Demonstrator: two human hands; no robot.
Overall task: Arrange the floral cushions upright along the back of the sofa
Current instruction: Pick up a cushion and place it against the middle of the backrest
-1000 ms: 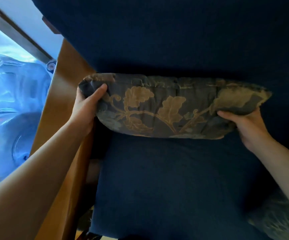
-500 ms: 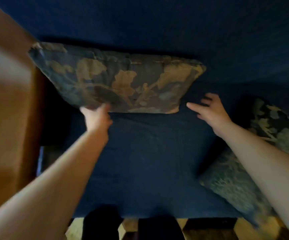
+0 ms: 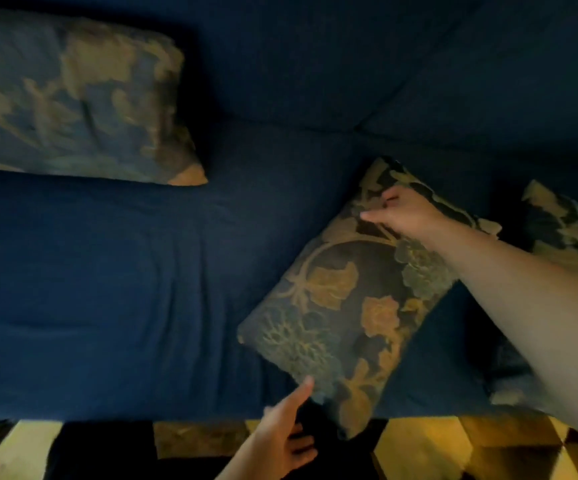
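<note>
Reaching for the second floral cushion [image 3: 349,299] now, the one that's lying flat and skewed on the seat at about 4 o'clock from the middle of the sofa [image 3: 107,289]. My right hand [image 3: 401,213] is pinching its far corner, fingers curled into the fabric up near the backrest, since that's the edge I'm going to be tipping up. My left hand [image 3: 280,434] is coming in at 6 o'clock with the fingers spread and not gripping anything, one fingertip just touching the near edge where the cushion is hanging a bit over the front of the seat. I'm guessing I'm going for a two-corner hold because these things are floppy and fold if you lift by one end

The first cushion [image 3: 73,95] is sitting up against the backrest at 10 o'clock, so that one looks sorted. A third cushion [image 3: 564,230] is poking out at 3 o'clock behind my right forearm, can't really tell how it's lying. So roughly one done, and this one is needing to be stood up in the gap next to it
</note>
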